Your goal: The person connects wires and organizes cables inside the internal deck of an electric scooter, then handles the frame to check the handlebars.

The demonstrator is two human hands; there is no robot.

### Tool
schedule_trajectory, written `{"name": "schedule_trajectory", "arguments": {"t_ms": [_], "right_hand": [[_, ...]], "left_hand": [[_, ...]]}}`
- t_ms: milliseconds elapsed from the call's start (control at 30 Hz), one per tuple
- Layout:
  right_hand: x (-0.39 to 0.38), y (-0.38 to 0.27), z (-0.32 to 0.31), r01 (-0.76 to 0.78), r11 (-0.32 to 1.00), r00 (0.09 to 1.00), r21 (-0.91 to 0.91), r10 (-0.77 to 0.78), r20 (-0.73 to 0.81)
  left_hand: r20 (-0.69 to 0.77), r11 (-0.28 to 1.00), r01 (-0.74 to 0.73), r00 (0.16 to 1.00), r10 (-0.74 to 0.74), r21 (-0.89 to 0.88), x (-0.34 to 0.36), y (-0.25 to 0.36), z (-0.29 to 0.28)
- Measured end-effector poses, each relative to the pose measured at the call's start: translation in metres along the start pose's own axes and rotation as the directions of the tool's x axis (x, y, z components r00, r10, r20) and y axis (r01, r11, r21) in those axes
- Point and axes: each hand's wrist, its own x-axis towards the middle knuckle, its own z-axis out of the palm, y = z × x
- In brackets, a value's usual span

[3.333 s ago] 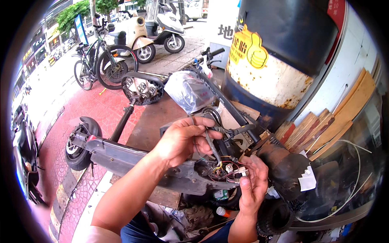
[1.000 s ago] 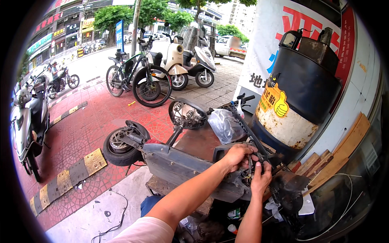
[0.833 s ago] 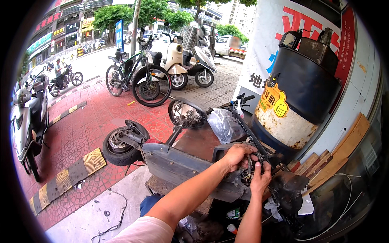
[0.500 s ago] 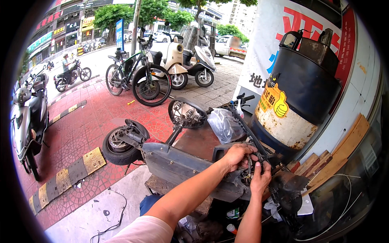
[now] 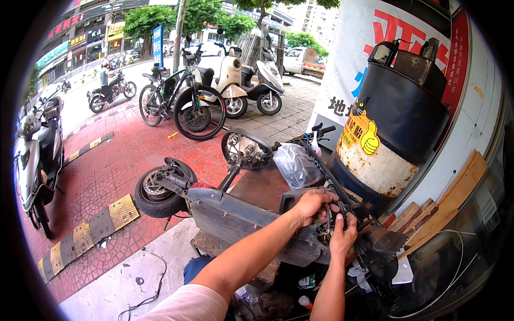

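Note:
A dark electric scooter lies on its side across a low wooden support, its seat frame with bare springs sticking up. At its front end, beside the steering column, both my hands work close together among dark cables. My left hand has thumb and fingers closed in a pinch on a dark cable. My right hand is closed around the cables just right of it, thumb up. The exact ends between my fingers are too small and partly hidden to make out. A clear plastic bag rests just beyond my hands.
A dark metal drum stands close on the right, with wooden planks leaning below it. The scooter's wheel sticks out left. A bicycle and parked scooters stand farther off. A black cord lies on the ground.
My hands stay at nearly the same spot, with only slight finger movement. In the street, a person on a motorcycle has moved to the right.

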Motion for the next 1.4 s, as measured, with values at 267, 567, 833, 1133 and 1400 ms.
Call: {"name": "schedule_trajectory", "arguments": {"t_ms": [267, 567, 833, 1133, 1400], "right_hand": [[0.0, 0.002, 0.001, 0.011, 1.0, 1.0, 0.028, -0.011, -0.008], [-0.001, -0.001, 0.001, 0.02, 1.0, 1.0, 0.01, -0.02, -0.01], [-0.001, -0.004, 0.0, -0.024, 1.0, 1.0, -0.019, 0.024, -0.019], [-0.001, -0.001, 0.003, -0.024, 0.999, 0.999, -0.042, 0.022, -0.029], [0.0, -0.004, -0.001, -0.041, 0.997, 0.999, -0.073, 0.038, -0.039]], "left_hand": [[-0.009, 1.0, 0.001, 1.0, -0.001, 0.011, -0.003, 0.002, 0.003], [-0.004, 1.0, -0.005, 1.0, 0.005, 0.006, -0.002, 0.001, 0.001], [0.023, 1.0, -0.023, 0.999, 0.023, 0.001, -0.008, 0.007, 0.005], [0.007, 0.999, -0.048, 0.999, 0.048, -0.002, -0.007, 0.004, 0.003], [-0.005, 0.993, -0.096, 0.995, 0.096, 0.069, -0.003, -0.001, 0.005]]}}
